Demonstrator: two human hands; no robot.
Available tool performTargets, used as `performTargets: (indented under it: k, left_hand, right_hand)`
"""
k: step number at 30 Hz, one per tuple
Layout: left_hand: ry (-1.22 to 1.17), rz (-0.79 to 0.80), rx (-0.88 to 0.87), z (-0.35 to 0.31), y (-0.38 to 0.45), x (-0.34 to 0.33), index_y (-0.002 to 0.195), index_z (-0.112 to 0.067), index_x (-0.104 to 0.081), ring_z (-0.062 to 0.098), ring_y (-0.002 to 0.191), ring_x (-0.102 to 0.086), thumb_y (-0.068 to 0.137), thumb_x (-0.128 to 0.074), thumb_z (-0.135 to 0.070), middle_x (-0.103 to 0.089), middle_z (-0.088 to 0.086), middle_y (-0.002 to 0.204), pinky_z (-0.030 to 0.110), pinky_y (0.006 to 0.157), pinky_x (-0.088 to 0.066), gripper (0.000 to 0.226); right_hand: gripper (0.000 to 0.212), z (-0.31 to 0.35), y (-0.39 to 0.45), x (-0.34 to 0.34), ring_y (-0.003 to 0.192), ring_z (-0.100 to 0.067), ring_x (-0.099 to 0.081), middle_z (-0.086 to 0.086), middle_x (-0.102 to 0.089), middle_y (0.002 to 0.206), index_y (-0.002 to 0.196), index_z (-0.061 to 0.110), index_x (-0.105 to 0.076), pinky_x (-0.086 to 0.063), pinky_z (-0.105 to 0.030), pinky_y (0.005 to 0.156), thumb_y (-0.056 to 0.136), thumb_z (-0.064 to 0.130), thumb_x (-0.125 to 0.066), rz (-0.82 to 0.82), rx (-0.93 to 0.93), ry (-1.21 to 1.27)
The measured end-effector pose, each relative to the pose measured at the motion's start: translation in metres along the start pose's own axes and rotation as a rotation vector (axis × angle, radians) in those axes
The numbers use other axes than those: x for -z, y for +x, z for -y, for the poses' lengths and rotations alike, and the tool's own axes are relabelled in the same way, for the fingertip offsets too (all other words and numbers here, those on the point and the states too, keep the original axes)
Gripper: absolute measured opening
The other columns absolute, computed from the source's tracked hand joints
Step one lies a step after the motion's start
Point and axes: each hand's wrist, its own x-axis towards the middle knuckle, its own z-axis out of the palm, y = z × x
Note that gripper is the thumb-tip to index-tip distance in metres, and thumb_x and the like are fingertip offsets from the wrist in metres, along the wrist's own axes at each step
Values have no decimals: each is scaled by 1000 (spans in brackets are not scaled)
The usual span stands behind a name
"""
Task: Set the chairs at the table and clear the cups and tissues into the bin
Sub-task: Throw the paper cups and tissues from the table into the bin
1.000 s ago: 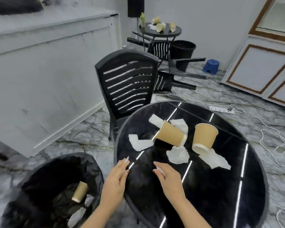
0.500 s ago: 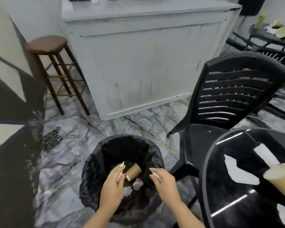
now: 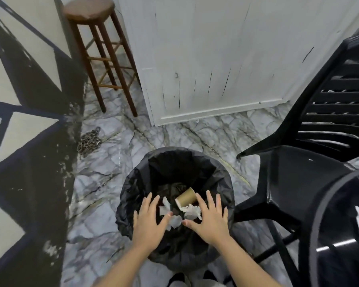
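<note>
A round bin (image 3: 133, 183) lined with a black bag stands on the marble floor below me. Inside it lie a brown paper cup (image 3: 186, 198) on its side and several crumpled white tissues (image 3: 192, 211). My left hand (image 3: 148, 221) and my right hand (image 3: 208, 219) hover over the bin's near half, palms down, fingers spread, holding nothing. A black plastic chair (image 3: 298, 183) stands to the right, its seat tucked toward the round black table (image 3: 327, 204), whose edge shows at the lower right.
A white counter front (image 3: 216, 69) rises behind the bin. A wooden stool (image 3: 91, 11) stands at the back left beside a patterned wall. A metal chain (image 3: 89, 140) lies heaped on the floor left of the bin.
My view swung from the table down to the bin. Both hands went from pinched with tissues to spread flat over the bin, and more tissue now lies inside.
</note>
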Motion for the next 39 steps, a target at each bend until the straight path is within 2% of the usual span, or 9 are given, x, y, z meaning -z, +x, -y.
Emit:
performTargets:
  k: [6,11,19,27,30,32,35,39]
  left_hand:
    - [-15,64,-69,-28,-8,12,145,-30,-24,10,145,-6,89,-45,-55,-9,-11,158,45,118,-1,64]
    - [-21,100,-213,-75,-12,30,145,-30,-24,10,145,-6,90,-44,-53,-10,-12,158,45,117,-2,63]
    - [-19,194,-490,-166,-24,34,144,-30,-27,9,145,-5,90,-43,-54,-13,-11,157,45,117,-2,62]
    - [9,371,-820,-276,-79,-24,143,-25,-32,11,143,-17,90,-47,-50,-22,-8,155,41,118,-16,60]
    - [6,457,-900,-311,-119,-55,143,-25,-32,12,142,-20,91,-48,-48,-25,-7,154,38,117,-19,59]
    - [-16,515,-932,-330,-145,-74,143,-23,-33,11,141,-23,91,-49,-47,-28,-6,153,35,117,-21,59]
    - [-32,595,-970,-351,-181,-100,142,-26,-34,7,140,-23,91,-50,-46,-29,-8,152,32,117,-21,57]
    - [-25,651,-1017,-367,-219,-130,142,-27,-33,4,138,-25,91,-52,-42,-29,-11,151,27,116,-21,56]
  right_hand:
    - [89,-2,-18,31,143,-22,21,6,12,159,146,41,0,4,-51,115,77,69,-50,-68,-9,37]
    - [85,1,-44,77,144,-20,19,6,11,159,146,40,-4,4,-48,116,80,67,-48,-176,-29,88]
    - [83,-31,-112,150,145,-17,14,5,6,160,147,36,-8,0,-44,117,81,66,-47,-491,-114,157]
    - [80,-121,-220,179,146,-18,7,3,-2,159,146,36,-12,-4,-45,119,81,64,-49,-763,-356,211]
    - [81,-156,-269,180,143,-16,-11,4,-16,155,145,33,-17,-16,-35,116,79,63,-53,-878,-436,315]
    - [85,-178,-300,179,139,-15,-21,7,-18,153,145,32,-17,-21,-30,111,75,62,-56,-952,-480,375]
    - [86,-211,-340,173,143,-14,-14,7,-9,157,146,34,-16,-22,-34,113,76,58,-60,-1012,-554,440]
    - [87,-253,-374,159,146,-16,-5,0,-6,159,146,32,-15,-17,-37,116,78,57,-62,-1017,-647,399]
